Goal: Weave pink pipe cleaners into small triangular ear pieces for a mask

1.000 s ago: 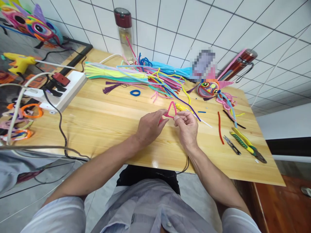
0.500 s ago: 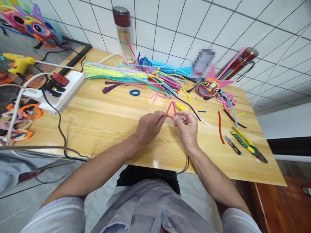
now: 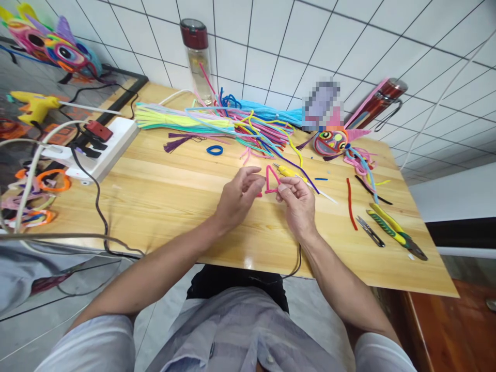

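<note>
Changed: left hand [image 3: 238, 199], pinching before, now has fingers spread; any hold cannot be told. Wooden table [image 3: 155, 191]: under both hands. Right hand [image 3: 298, 206]: fingertips pinch the pink pipe-cleaner triangle [image 3: 267, 178], just above the table centre.

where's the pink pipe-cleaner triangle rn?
Head view, mid-table: the pink pipe-cleaner triangle is pinched by the right hand, with the left hand close on its left and a yellow-handled tool just behind it.

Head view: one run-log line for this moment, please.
left hand: fingers spread at pink pipe cleaner, grip unclear | right hand: pinches its bent triangle | place: above wooden table | nearby: pliers
</note>
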A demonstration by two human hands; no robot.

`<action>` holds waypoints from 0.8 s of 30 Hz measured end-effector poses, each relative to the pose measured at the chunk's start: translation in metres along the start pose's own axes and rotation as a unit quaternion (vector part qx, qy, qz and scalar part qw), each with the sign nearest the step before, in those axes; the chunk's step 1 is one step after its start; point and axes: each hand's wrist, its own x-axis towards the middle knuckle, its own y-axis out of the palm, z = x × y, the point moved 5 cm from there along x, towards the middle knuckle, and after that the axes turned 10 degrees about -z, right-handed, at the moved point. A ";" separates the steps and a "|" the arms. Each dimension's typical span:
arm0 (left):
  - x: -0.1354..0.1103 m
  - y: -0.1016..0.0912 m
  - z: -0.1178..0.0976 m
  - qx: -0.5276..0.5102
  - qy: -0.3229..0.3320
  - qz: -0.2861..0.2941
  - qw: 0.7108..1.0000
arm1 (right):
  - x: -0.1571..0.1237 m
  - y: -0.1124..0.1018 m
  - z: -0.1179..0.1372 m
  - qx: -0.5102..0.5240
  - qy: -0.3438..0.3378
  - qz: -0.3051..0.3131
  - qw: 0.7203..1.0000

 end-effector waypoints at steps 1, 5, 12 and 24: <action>0.004 0.000 0.005 -0.042 -0.055 0.004 0.998 | -0.001 0.000 0.001 -0.002 -0.002 0.000 1.000; 0.012 0.005 0.019 -0.147 -0.190 0.043 0.970 | -0.004 0.002 0.003 -0.022 -0.011 0.011 1.000; 0.012 0.008 0.019 -0.234 -0.233 0.079 0.941 | -0.005 0.005 0.001 -0.024 -0.006 0.032 0.999; 0.012 0.009 0.008 -0.298 -0.249 0.053 0.920 | -0.007 0.004 0.000 -0.045 -0.025 0.054 0.997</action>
